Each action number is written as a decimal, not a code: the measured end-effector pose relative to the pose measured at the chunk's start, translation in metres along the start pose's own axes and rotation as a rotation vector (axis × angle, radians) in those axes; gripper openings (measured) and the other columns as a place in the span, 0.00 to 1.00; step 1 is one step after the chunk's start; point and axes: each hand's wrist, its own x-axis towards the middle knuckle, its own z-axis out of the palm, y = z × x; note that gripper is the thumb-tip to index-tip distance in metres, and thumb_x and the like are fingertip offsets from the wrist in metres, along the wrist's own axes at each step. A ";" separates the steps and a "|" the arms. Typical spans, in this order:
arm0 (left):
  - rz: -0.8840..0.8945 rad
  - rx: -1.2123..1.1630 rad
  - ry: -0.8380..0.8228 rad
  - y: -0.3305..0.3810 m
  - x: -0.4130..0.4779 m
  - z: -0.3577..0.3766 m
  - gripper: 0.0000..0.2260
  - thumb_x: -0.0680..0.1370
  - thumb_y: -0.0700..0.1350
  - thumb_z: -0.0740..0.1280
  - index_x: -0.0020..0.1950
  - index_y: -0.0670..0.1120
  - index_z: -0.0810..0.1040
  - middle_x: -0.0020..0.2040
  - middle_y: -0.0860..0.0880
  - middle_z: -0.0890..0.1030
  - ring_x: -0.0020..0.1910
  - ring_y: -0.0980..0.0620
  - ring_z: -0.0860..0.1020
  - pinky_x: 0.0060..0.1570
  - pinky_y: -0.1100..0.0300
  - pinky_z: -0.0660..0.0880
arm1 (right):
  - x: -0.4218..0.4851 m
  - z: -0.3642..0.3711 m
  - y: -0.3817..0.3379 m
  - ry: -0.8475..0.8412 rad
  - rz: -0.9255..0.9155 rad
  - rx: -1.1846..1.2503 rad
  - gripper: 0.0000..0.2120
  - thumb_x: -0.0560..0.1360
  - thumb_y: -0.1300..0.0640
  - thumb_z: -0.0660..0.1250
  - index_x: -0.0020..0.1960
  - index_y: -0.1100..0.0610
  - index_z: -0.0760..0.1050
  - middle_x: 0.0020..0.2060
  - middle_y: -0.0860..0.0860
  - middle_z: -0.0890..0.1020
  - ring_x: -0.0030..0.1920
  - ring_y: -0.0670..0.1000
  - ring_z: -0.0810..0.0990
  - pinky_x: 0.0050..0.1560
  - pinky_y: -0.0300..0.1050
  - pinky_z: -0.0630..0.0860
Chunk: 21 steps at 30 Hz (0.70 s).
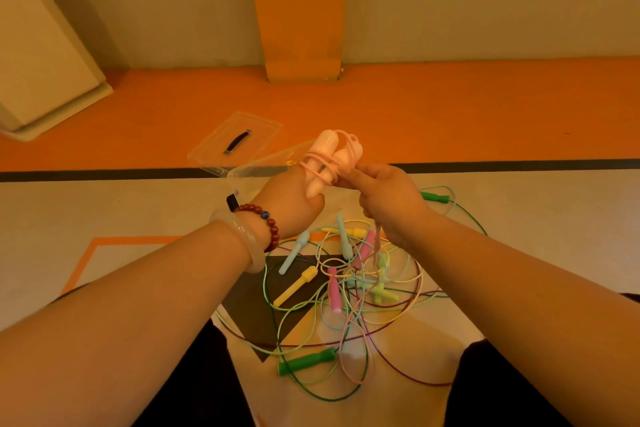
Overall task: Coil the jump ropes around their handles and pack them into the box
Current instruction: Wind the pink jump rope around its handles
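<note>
Since the pink handles are up at frame centre with only a few turns of cord on them, I'd call this mid-wrap. The left hand grips both handles side by side. The right hand pinches the cord right beside them, and the loose tail drops from its fist into the pile on the floor, lower centre.

Tip: pull each turn snug and lay it next to the last one, not on top, or it'll probably slide off the tapered ends. The tail looks tangled with the other ropes, so I'd shake it free first.

The box sits open just behind the left hand, with the lid beyond it.
</note>
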 end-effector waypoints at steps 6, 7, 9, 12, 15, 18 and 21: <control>0.080 -0.048 0.023 0.005 0.008 -0.001 0.12 0.78 0.37 0.60 0.62 0.42 0.71 0.34 0.52 0.66 0.30 0.52 0.68 0.26 0.63 0.63 | 0.009 -0.013 0.008 -0.002 -0.149 -0.297 0.20 0.79 0.47 0.63 0.47 0.65 0.79 0.27 0.50 0.71 0.26 0.42 0.65 0.31 0.37 0.65; 0.080 -0.042 0.019 0.004 0.010 0.000 0.12 0.79 0.37 0.60 0.62 0.43 0.70 0.35 0.50 0.67 0.30 0.53 0.67 0.26 0.65 0.62 | 0.010 -0.014 0.011 -0.011 -0.153 -0.305 0.18 0.79 0.48 0.62 0.47 0.63 0.80 0.27 0.47 0.69 0.26 0.41 0.64 0.30 0.35 0.63; 0.045 -0.080 0.000 0.000 0.012 -0.001 0.08 0.79 0.39 0.60 0.57 0.46 0.70 0.40 0.46 0.71 0.30 0.55 0.66 0.25 0.69 0.61 | 0.014 -0.017 0.020 -0.037 -0.141 -0.341 0.13 0.80 0.49 0.60 0.45 0.53 0.81 0.26 0.43 0.68 0.25 0.40 0.65 0.29 0.33 0.62; -0.073 -0.194 -0.052 -0.012 0.016 0.000 0.05 0.79 0.42 0.62 0.44 0.48 0.69 0.37 0.48 0.70 0.32 0.51 0.69 0.33 0.62 0.68 | 0.019 -0.019 0.034 -0.106 -0.075 -0.378 0.14 0.81 0.49 0.58 0.42 0.46 0.79 0.29 0.47 0.69 0.28 0.42 0.67 0.32 0.38 0.66; -0.243 -0.506 -0.108 -0.024 0.023 -0.001 0.06 0.79 0.43 0.62 0.43 0.46 0.69 0.33 0.46 0.68 0.28 0.50 0.66 0.30 0.59 0.66 | 0.024 -0.027 0.046 -0.173 0.000 -0.335 0.14 0.82 0.52 0.57 0.43 0.50 0.79 0.29 0.48 0.72 0.29 0.42 0.70 0.35 0.35 0.69; -0.350 -0.741 -0.133 -0.032 0.023 -0.007 0.03 0.79 0.42 0.63 0.49 0.45 0.69 0.33 0.48 0.65 0.26 0.54 0.63 0.23 0.65 0.61 | 0.029 -0.037 0.059 -0.197 0.062 -0.324 0.13 0.82 0.53 0.58 0.43 0.52 0.78 0.31 0.50 0.73 0.32 0.44 0.70 0.39 0.39 0.70; -0.318 -0.791 -0.207 -0.035 0.018 -0.009 0.04 0.79 0.41 0.64 0.51 0.45 0.69 0.33 0.49 0.66 0.25 0.55 0.62 0.24 0.64 0.60 | 0.031 -0.042 0.061 -0.234 0.107 -0.289 0.11 0.81 0.56 0.60 0.43 0.54 0.78 0.32 0.50 0.74 0.34 0.45 0.71 0.36 0.33 0.71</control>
